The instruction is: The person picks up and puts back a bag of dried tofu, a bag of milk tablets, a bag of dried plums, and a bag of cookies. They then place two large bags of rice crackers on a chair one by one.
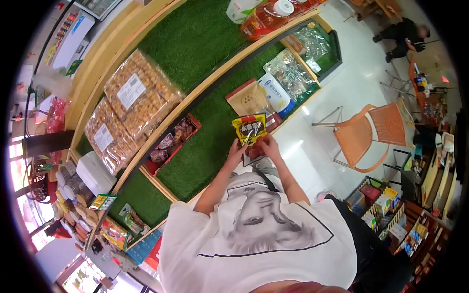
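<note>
Both of my hands hold a yellow and red snack packet [250, 128] in front of my chest, at the edge of the green-lined shelf [195, 156]. My left hand [236, 152] grips its lower left corner, fingers closed. On the lower right side, my right hand [266, 145] has its fingers bent round the packet's reddish bottom part. Just beyond the packet lie a brown paper pouch [250, 99] and a white and blue pouch [276, 94]. Clear patterned bags [291, 73] sit farther right on the shelf.
Large packs of pastries [139, 95] fill the upper shelf at left. A red box [172, 144] of wrapped items stands left of my hands. An orange chair [355, 136] is on the floor at right, and a person [403, 38] sits far back.
</note>
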A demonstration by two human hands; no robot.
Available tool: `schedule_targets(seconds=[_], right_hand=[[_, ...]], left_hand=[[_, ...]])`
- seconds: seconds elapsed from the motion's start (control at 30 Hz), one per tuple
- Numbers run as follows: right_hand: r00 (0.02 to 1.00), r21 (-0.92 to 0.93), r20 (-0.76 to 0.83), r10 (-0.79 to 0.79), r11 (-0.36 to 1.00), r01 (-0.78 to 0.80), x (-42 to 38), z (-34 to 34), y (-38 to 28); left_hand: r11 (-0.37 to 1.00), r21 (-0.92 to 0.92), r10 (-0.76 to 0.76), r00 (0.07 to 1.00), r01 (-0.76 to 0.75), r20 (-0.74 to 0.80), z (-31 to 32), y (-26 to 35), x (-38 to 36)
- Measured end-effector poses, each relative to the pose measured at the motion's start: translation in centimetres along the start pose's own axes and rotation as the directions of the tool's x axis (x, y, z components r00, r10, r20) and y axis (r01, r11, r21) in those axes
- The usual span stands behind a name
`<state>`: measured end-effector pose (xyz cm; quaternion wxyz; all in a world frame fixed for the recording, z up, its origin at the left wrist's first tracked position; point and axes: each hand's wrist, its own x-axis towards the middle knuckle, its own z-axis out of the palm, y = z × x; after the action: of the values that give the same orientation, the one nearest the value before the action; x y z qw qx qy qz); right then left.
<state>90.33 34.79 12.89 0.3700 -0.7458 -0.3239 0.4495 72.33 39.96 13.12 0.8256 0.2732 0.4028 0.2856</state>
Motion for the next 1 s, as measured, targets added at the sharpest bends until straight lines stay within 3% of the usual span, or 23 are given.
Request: schedule_targets(seconds=[0.03, 0.07, 0.1, 0.17, 0.27, 0.37, 0.4, 0.5, 0.53, 0.77, 0.8, 0.9, 0.97, 1.0], right_hand=[[0.999, 0.039, 0.032, 0.031, 0.999, -0.032, 1.6, -0.8, -0.2], [0.999, 0.065, 0.005, -0.033, 0.997, 0.033, 3.3, -1.5, -0.3], [0.995, 0.085, -0.027, -0.096, 0.992, 0.098, 4.9, -2.7, -1.7], [0.964, -0.142, -0.023, -0.265, 0.955, 0.259, 8.4, -4.9, -4.5], [0.941, -0.277, -0.032, -0.336, 0.908, 0.315, 13.5, -5.0, -2.8], [0.963, -0.582, 0.184, -0.197, 0.768, 0.268, 15.0, -6.2, -1.9], [0.972, -0.577, 0.18, -0.153, 0.784, 0.23, 15.3, -6.0, -0.9], [0.964, -0.568, 0.17, -0.206, 0.779, 0.267, 14.7, -6.1, 0.6], [0.955, -0.524, 0.135, -0.265, 0.799, 0.295, 14.1, -6.3, 1.1], [0.966, -0.393, 0.091, -0.242, 0.882, 0.258, 12.9, -7.6, 4.7], [0.949, -0.287, 0.079, -0.304, 0.905, 0.313, 12.9, -7.4, 5.7], [0.948, -0.155, 0.097, -0.304, 0.936, 0.316, 13.4, -7.5, 11.4], [0.988, -0.259, 0.147, 0.054, 0.966, -0.014, 12.6, -8.2, 12.3], [0.983, -0.259, 0.164, 0.079, 0.965, -0.034, 12.1, -8.4, 12.7]], left_hand=[[0.999, -0.038, 0.023, 1.0, -0.024, -0.018, 1.6, 0.5, 1.0], [0.995, -0.082, 0.044, 0.998, -0.047, -0.048, 3.1, 0.9, 2.4], [0.999, 0.009, 0.049, 0.993, -0.049, -0.109, 4.7, 2.2, 3.4], [0.984, 0.178, 0.064, 0.971, -0.022, -0.229, 7.5, 4.2, 5.4], [0.98, 0.199, 0.112, 0.901, -0.029, -0.419, 8.0, 2.1, 9.9], [0.92, 0.367, 0.038, 0.898, 0.14, -0.438, 5.4, -1.8, 13.6], [0.919, 0.379, 0.076, 0.896, 0.107, -0.437, 3.0, -4.6, 14.9], [0.828, 0.56, 0.231, 0.883, 0.042, -0.408, 2.8, -5.4, 15.7], [0.835, 0.543, 0.195, 0.878, 0.085, -0.437, 2.9, -5.3, 15.1], [0.901, 0.324, -0.083, 0.848, 0.289, -0.524, 5.3, -4.1, 11.3], [0.833, 0.449, -0.046, 0.85, 0.322, -0.524, 3.1, -7.0, 11.8], [0.677, 0.69, 0.031, 0.926, 0.257, -0.375, 3.0, -6.1, 8.1], [0.672, 0.727, 0.089, 0.96, 0.139, -0.266, 1.8, -6.1, 4.7], [0.635, 0.766, 0.137, 0.961, 0.103, -0.242, 0.6, -6.8, 3.0]])
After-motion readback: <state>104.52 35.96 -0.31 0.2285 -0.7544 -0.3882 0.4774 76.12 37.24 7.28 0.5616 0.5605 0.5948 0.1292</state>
